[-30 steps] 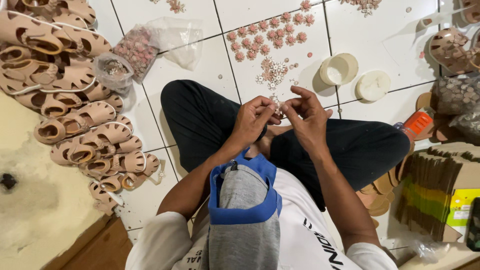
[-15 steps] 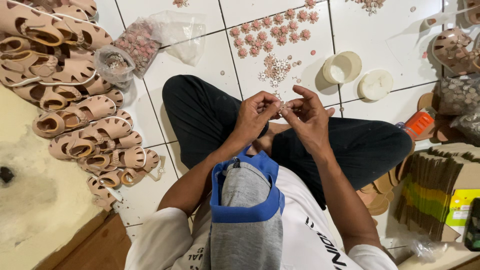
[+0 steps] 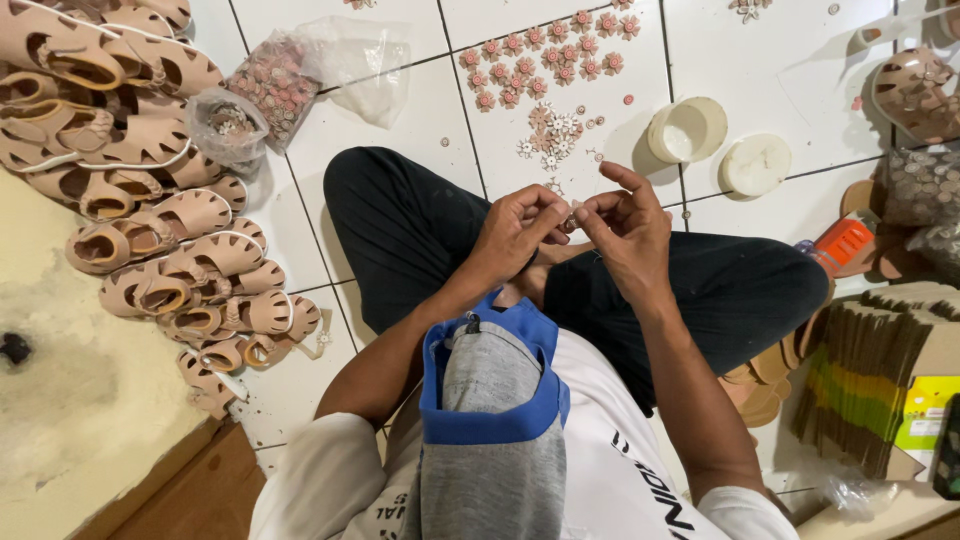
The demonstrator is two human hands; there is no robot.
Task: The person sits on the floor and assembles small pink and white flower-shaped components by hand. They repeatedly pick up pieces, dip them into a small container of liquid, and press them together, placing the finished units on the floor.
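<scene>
I sit cross-legged on a white tiled floor, in black trousers. My left hand (image 3: 515, 232) and my right hand (image 3: 622, 225) meet above my knees and pinch a small flower-shaped ornament (image 3: 570, 222) between their fingertips. It is tiny and mostly hidden by the fingers. Just beyond my hands a loose pile of small pale flower ornaments (image 3: 555, 135) lies on the tile. Further away, pink flower ornaments (image 3: 545, 55) are laid out in rows.
A big heap of beige sandal uppers (image 3: 140, 190) fills the left side. Two clear bags of ornaments (image 3: 270, 85) lie near it. A white round tub (image 3: 687, 130) and its lid (image 3: 756, 165) sit at the right. Cardboard pieces (image 3: 870, 365) stand at the far right.
My hands stay together over my lap with only small finger movements. The view has shifted slightly.
</scene>
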